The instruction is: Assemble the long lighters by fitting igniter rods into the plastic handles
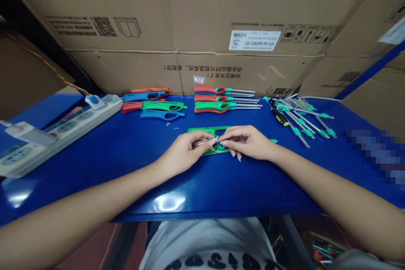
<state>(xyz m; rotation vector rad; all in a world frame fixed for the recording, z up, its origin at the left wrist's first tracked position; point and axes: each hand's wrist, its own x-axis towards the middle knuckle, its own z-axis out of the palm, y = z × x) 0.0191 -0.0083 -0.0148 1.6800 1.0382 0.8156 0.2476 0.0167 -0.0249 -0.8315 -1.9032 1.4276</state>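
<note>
Over a green lighter casing (209,129) lying on the blue table, my two hands meet at a small lighter part (216,140). It looks clear or silvery, with teal plastic just below it. My left hand (193,147) is closed, thumb and fingers pinching this part from the left. From the right, my right hand (245,140) pinches at the same part with thumb and index finger, its other fingers curled lower. The fingers cover much of the part and of the casing's middle. A teal tip (274,140) shows just past my right hand.
Finished-looking lighters (221,99) lie stacked behind my hands. Empty casings (163,105) in several colours are left of them. Metal lighter tubes (303,118) and a black-and-yellow screwdriver (280,117) lie right. A power strip (63,133) runs along the left; a cardboard wall (177,21) stands behind.
</note>
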